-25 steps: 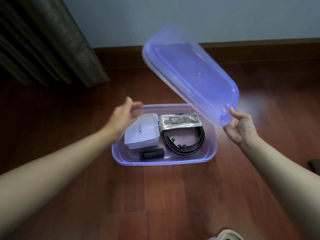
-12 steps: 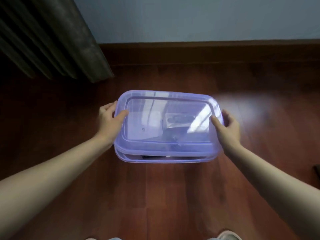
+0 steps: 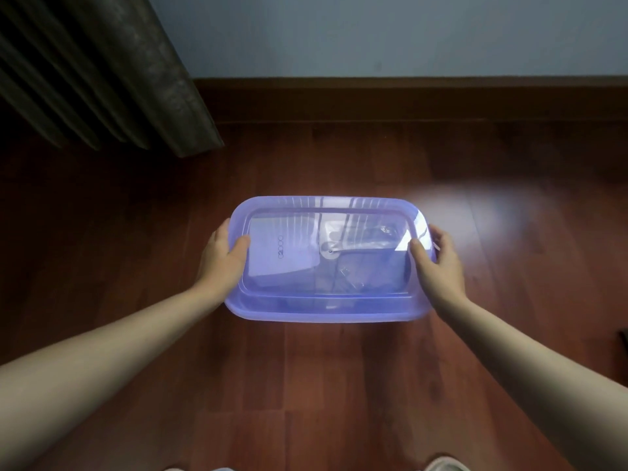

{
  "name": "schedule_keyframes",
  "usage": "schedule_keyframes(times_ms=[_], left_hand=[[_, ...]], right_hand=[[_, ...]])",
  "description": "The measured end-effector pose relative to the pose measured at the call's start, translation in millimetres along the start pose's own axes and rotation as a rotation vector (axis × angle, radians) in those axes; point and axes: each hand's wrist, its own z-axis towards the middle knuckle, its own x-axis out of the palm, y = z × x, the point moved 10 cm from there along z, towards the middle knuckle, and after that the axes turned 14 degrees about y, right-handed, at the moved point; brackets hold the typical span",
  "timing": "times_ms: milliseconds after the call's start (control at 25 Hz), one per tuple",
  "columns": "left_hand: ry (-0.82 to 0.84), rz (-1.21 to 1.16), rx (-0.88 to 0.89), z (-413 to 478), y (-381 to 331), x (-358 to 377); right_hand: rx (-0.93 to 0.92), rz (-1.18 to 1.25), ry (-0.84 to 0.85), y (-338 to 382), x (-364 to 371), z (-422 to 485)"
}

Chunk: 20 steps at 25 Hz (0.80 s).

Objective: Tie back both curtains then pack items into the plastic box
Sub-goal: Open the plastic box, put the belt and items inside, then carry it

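Note:
A translucent purple plastic box (image 3: 326, 309) sits on the wooden floor with its purple lid (image 3: 258, 207) lying flat on top. Through the lid I make out a white box (image 3: 282, 253) on the left and a silver pouch (image 3: 360, 237) on the right; the other contents are blurred. My left hand (image 3: 222, 258) grips the lid's left end, thumb on top. At the right end my right hand (image 3: 438, 263) holds the lid the same way. A dark grey curtain (image 3: 112, 69) hangs at the upper left.
The box stands in the middle of a dark red wooden floor (image 3: 312, 385). A brown skirting board (image 3: 407, 100) and a pale blue wall run along the back. A shoe tip (image 3: 445, 464) shows at the bottom edge, a dark object (image 3: 623, 339) at the right edge.
The lid, held tilted above the open box by my right hand, came down onto the box. Both hands moved to its ends, and it now lies flush on the rim.

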Motion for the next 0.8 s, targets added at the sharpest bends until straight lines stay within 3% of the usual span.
schedule_keyframes(times_ms=[120,320,680,800], left_hand=[[0.048,-0.061,-0.086,4.2,2.9,1.7],[0.126,-0.404,-0.203,16.0,8.3,9.5],[-0.001,-0.264,-0.155,11.2,9.4,2.8],[0.042,-0.307,-0.210,9.4,12.6,0.9]], right_hand=[[0.131,0.057,0.085,-7.2,3.3,11.6],[0.257,0.071,0.173,-13.7,9.4,38.0],[0.158,-0.063,0.039,-14.0,1.9,41.1],[0.248,-0.078,0.063,-14.3,-0.3,31.9]])
